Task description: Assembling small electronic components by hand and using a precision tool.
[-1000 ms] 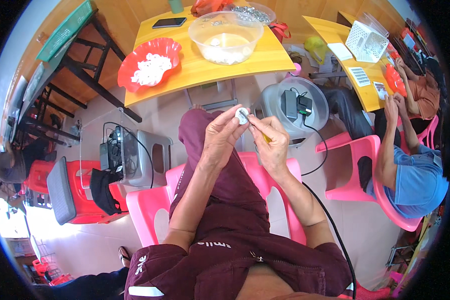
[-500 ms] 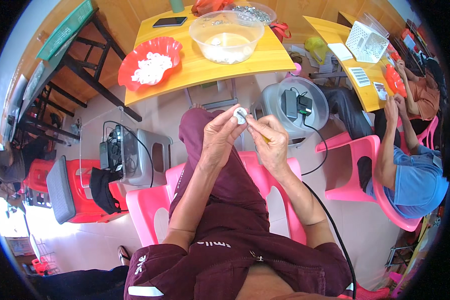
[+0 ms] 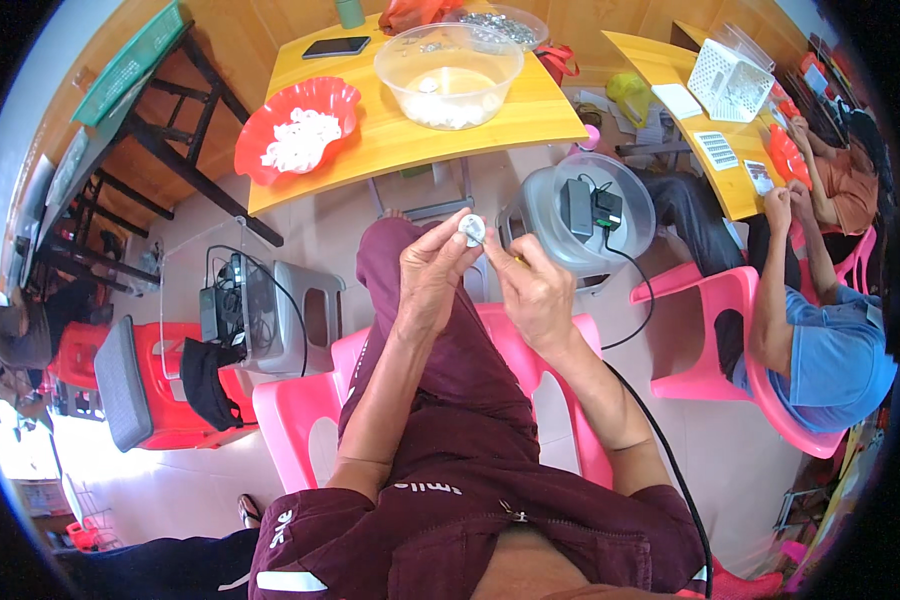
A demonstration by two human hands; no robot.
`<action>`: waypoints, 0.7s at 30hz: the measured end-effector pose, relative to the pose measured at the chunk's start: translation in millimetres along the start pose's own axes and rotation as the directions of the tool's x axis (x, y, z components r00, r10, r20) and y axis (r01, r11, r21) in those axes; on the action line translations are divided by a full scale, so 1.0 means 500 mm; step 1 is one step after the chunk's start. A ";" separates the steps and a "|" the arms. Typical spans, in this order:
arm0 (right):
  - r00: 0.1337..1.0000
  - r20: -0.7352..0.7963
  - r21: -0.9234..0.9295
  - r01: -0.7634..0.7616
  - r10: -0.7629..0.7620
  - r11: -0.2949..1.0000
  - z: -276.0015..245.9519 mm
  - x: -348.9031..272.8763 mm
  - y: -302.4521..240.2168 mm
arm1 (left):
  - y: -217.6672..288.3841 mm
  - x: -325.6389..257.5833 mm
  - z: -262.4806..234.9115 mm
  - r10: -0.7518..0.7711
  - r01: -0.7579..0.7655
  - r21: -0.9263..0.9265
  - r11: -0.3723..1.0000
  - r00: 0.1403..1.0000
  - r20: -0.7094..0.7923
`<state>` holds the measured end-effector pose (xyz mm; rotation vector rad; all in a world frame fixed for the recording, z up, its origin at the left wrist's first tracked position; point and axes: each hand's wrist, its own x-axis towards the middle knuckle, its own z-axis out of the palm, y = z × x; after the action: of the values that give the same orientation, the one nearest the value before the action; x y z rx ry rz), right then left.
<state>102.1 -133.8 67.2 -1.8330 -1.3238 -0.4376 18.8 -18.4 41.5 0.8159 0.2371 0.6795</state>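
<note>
Above my lap, my left hand (image 3: 432, 280) pinches a small round white plastic piece (image 3: 471, 229) between thumb and fingers. My right hand (image 3: 538, 298) is closed around a thin tool with a yellow handle (image 3: 521, 261), mostly hidden by the fingers. Its slim grey end points at the white piece from the right; whether it touches is too small to tell. On the wooden table (image 3: 390, 158) ahead are a red scalloped bowl (image 3: 248, 145) of white plastic pieces and a large clear tub (image 3: 448, 75) with more white pieces.
A phone (image 3: 336, 47) and a container of small metal parts (image 3: 505, 30) lie farther back. At the right, a clear tub (image 3: 635, 215) with black adapters sits on a grey stool. Co-workers (image 3: 820, 350) sit at another table. A black cable (image 3: 660, 440) runs beside my right arm.
Both hands have shifted slightly left with the white piece, which is tilted differently. The right hand has turned, so less of the yellow handle shows.
</note>
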 end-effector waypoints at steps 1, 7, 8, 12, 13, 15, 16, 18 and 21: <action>0.998 0.020 -0.119 0.054 -0.052 0.991 -0.002 0.001 -0.004 | -0.001 0.002 -0.004 0.025 -0.025 0.037 0.999 1.000 0.001; 0.999 0.019 -0.150 0.032 -0.029 0.988 -0.002 -0.002 -0.006 | 0.003 0.008 -0.009 -0.036 0.035 0.009 0.999 0.999 0.029; 0.999 0.021 -0.152 0.032 -0.029 0.988 -0.004 -0.002 -0.006 | 0.005 0.009 -0.010 -0.036 0.036 0.007 0.999 0.999 0.029; 0.997 -0.061 0.030 -0.040 0.042 0.999 -0.004 -0.002 -0.003 | 0.017 0.013 -0.014 -0.075 0.086 -0.139 0.987 0.993 0.086; 0.995 -0.085 0.072 -0.044 0.050 0.996 -0.002 -0.004 -0.002 | 0.017 0.012 -0.015 -0.079 0.094 -0.155 0.984 0.992 0.101; 0.996 -0.082 0.062 -0.039 0.044 0.997 -0.004 -0.003 -0.008 | 0.012 0.012 -0.015 -0.069 0.080 -0.127 0.989 0.993 0.096; 0.996 -0.083 0.052 -0.032 0.036 0.998 -0.005 -0.002 -0.010 | 0.010 0.012 -0.015 -0.057 0.066 -0.097 0.993 0.994 0.094; 0.997 -0.077 0.036 -0.029 0.032 0.999 -0.002 -0.004 -0.008 | 0.008 0.011 -0.012 -0.047 0.053 -0.062 0.997 0.995 0.092; 0.998 -0.058 -0.055 -0.008 0.004 0.998 -0.003 -0.001 -0.008 | 0.010 0.008 -0.001 -0.019 0.020 -0.004 1.000 0.996 0.082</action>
<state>98.7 -134.8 69.4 -1.8551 -1.2781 -0.5250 19.4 -13.1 45.1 0.8339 0.1689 0.6265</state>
